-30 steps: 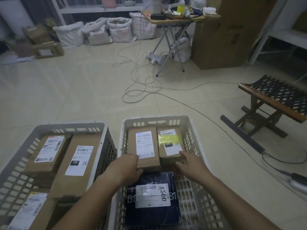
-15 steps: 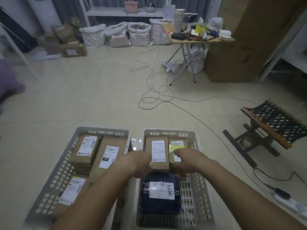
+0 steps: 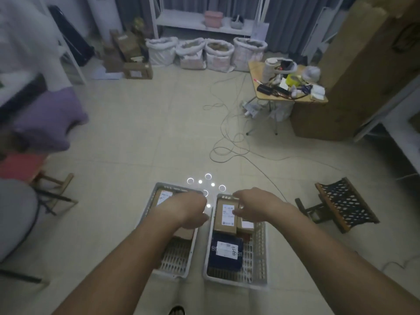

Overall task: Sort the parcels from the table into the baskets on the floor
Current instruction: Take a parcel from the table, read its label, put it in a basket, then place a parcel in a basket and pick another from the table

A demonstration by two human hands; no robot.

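Nearest, dark parcel point(image 3: 225, 253) in the right basket point(image 3: 261, 264): white label, handwriting unreadable. My left hand point(image 3: 189, 210) hovers over the left basket point(image 3: 175, 260), my right hand point(image 3: 254, 204) over two brown label-topped parcels point(image 3: 225, 218). Both hold nothing, fingers loosely curled.

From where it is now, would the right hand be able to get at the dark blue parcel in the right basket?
Probably yes. The dark blue parcel lies uncovered in the near half of the right basket, top face open. The right hand holds nothing and hangs above the cardboard parcels just beyond it.
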